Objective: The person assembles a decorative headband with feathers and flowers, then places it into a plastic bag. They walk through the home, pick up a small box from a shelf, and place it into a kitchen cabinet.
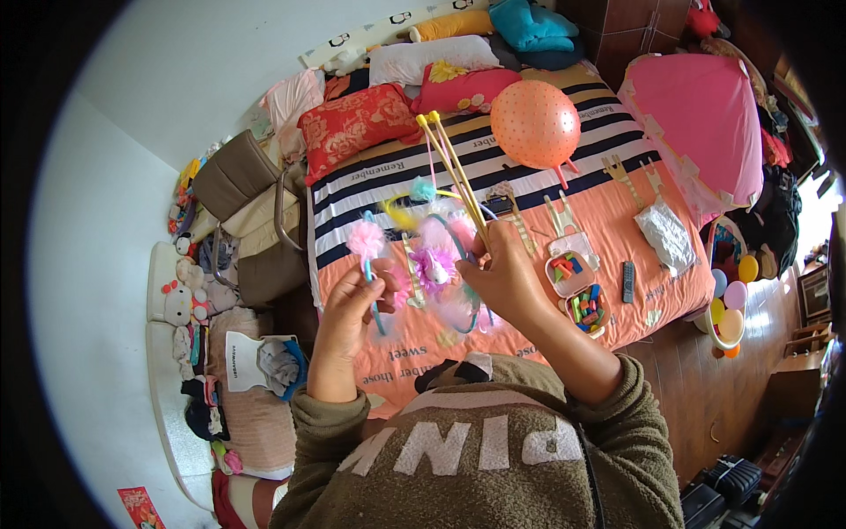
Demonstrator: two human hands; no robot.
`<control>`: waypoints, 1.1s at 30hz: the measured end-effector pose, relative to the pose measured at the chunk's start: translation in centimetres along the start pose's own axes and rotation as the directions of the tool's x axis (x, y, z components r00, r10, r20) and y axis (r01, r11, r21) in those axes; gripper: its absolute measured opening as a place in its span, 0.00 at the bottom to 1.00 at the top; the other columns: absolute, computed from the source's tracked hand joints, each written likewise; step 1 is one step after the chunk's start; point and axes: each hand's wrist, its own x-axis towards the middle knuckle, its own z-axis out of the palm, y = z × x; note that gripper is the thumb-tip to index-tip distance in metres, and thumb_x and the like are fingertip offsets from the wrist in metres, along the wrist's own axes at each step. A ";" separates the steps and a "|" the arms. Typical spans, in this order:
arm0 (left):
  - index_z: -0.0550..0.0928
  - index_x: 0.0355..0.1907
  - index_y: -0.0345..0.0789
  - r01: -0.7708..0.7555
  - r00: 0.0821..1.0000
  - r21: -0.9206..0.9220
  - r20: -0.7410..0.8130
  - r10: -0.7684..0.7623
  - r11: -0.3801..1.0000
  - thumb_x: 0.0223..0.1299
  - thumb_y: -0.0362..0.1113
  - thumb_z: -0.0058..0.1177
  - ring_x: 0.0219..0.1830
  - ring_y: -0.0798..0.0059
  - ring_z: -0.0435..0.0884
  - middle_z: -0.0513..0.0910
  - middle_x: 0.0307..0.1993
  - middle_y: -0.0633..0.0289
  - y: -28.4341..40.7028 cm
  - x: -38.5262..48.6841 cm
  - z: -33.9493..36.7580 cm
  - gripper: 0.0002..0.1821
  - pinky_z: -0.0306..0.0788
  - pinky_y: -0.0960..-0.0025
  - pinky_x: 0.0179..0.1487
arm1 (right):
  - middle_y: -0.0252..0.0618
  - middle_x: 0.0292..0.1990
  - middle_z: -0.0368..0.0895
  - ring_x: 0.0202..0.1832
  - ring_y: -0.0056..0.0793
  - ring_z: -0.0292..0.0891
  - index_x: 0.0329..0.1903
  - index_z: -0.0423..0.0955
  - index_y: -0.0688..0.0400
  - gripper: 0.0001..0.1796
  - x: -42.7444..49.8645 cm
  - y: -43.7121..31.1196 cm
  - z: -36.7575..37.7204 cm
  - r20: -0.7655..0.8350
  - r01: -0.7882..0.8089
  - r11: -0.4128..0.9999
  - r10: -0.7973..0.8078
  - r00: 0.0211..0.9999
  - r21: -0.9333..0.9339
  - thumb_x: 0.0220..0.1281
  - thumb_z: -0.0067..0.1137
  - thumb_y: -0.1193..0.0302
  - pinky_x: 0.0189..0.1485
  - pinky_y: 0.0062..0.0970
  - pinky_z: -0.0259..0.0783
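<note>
My left hand [353, 301] pinches a blue headband [379, 317] that bears a pink fluffy pompom [365, 239]. Slightly higher and to the right, my right hand [500, 264] grips thin wooden sticks [456, 168] with yellow tips, which point up and away. Around and beneath the sticks hang further fluffy headbands and pompoms, among them a purple-pink ruffled flower [433, 268], a teal pompom [423, 189] and a yellow hoop [396, 211]. The fluffy pieces overlap, so I cannot tell how each is attached to the sticks or held.
A bed with a peach and striped cover [410, 370] bears an orange spiked ball [535, 125], a case of coloured blocks [568, 281], a remote control [628, 282] and a silvery packet [665, 238]. A brown chair [238, 178] stands left; a basket of balls [727, 340] stands right.
</note>
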 end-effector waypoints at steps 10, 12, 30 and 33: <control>0.74 0.61 0.32 0.071 0.978 0.005 0.198 -0.071 0.997 0.72 0.39 0.44 0.48 0.77 0.81 0.83 0.49 0.61 -2.6 1.0 1.7 0.20 0.72 0.71 0.53 | 0.49 0.26 0.76 0.31 0.47 0.76 0.35 0.66 0.63 0.17 0.6 -0.1 1.2 0.046 0.026 0.999 -0.027 0.999 0.025 0.50 0.66 0.70 0.34 0.39 0.70; 0.75 0.61 0.33 0.115 0.975 -0.012 0.192 -0.111 0.993 0.73 0.39 0.44 0.49 0.77 0.80 0.83 0.49 0.62 -3.0 1.0 1.9 0.19 0.72 0.73 0.52 | 0.45 0.28 0.74 0.30 0.37 0.73 0.35 0.66 0.63 0.18 0.6 -0.3 1.2 0.050 0.037 0.999 -0.036 0.998 -0.022 0.50 0.68 0.68 0.34 0.34 0.69; 0.76 0.50 0.30 0.282 0.959 -0.132 0.033 -0.280 0.950 0.64 0.37 0.58 0.36 0.78 0.80 0.82 0.42 0.61 -7.0 1.9 4.5 0.16 0.74 0.74 0.46 | 0.48 0.28 0.80 0.29 0.38 0.77 0.35 0.67 0.66 0.13 0.0 1.7 1.8 0.240 -0.073 0.976 0.023 0.971 0.203 0.71 0.43 0.68 0.33 0.37 0.70; 0.76 0.48 0.31 0.315 0.949 -0.139 0.073 -0.307 0.939 0.63 0.35 0.58 0.35 0.76 0.80 0.82 0.39 0.61 -7.5 1.9 3.5 0.14 0.77 0.70 0.43 | 0.47 0.29 0.81 0.29 0.37 0.77 0.36 0.67 0.66 0.13 -0.2 1.9 1.5 0.218 -0.076 0.978 0.033 0.975 0.195 0.72 0.42 0.68 0.34 0.34 0.70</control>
